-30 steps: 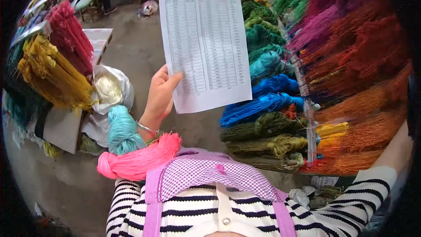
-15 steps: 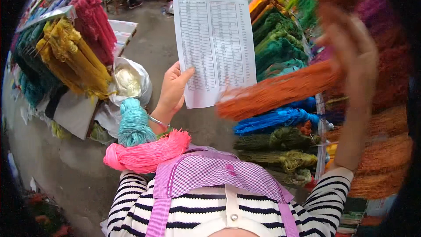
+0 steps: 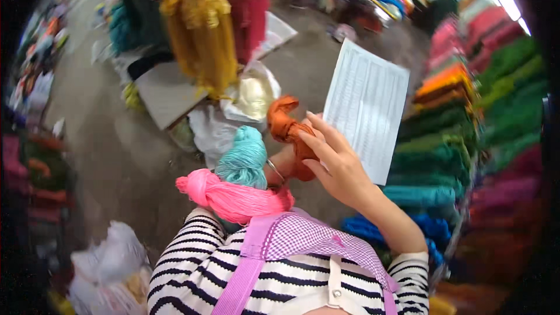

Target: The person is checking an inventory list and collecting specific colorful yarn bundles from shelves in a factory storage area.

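Observation:
My right hand grips an orange skein of thread at my left wrist, its fingers lying over the strands. Behind them my left hand is mostly hidden, with a bracelet showing at its wrist. A white sheet of paper with a printed table rises from where the left hand is, tilted to the right. On my left forearm hang a turquoise skein and a bright pink skein, the pink one nearer my body.
A rack with mustard yellow skeins and dark pink skeins stands ahead on the left. Beside it sits an open white bag. Rows of green skeins and blue skeins line the right. White plastic bags lie at lower left.
My right hand has brought the orange skein from the right over to my left wrist. The view has turned, and the paper now leans to the right.

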